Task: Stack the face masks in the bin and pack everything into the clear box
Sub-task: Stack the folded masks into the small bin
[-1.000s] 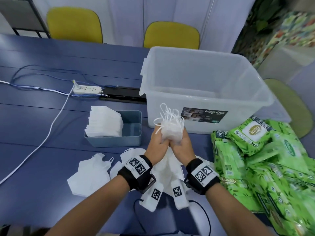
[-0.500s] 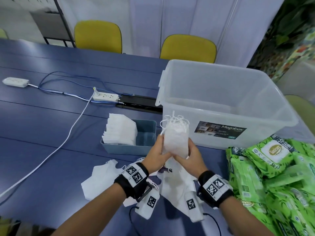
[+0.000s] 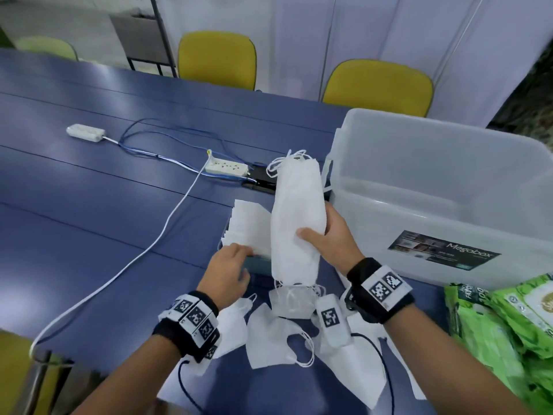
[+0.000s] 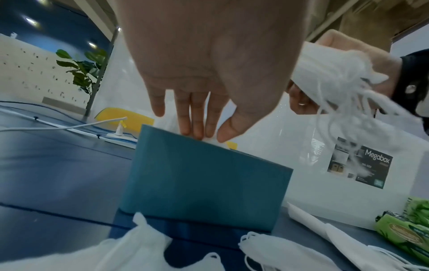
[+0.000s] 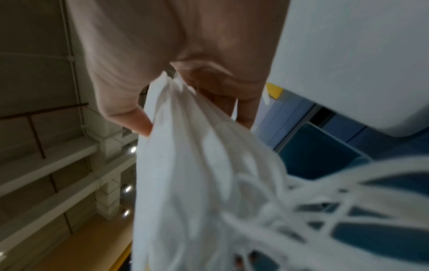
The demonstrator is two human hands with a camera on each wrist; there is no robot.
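Gripping a thick bundle of folded white non-woven face masks (image 3: 296, 217) around its middle, the right hand (image 3: 332, 238) has its thumb curled across the front and its fingers wrapped behind; the bundle stands nearly upright, long axis running away from the person, with a tangle of thin white elastic ear loops spilling from the top end and more dangling from the bottom. It hangs above the small teal plastic bin (image 4: 204, 176), a smooth, straight-walled rectangular tub near the middle of the dark blue desk (image 3: 89, 211). The left hand (image 3: 227, 274) is relaxed and holds nothing, its straight fingers (image 4: 195, 117) resting on the top edges of a row of white folded masks (image 3: 248, 226) standing on edge inside the bin. Just right of the bin sits the large clear plastic storage box (image 3: 443, 190), translucent with a dark printed label on its near wall. Loose white masks (image 3: 275, 336) lie flat and scattered at the near edge of the desk, soft and creased. Glossy green wet-wipe packs (image 3: 514, 319) are piled toward the near right corner.
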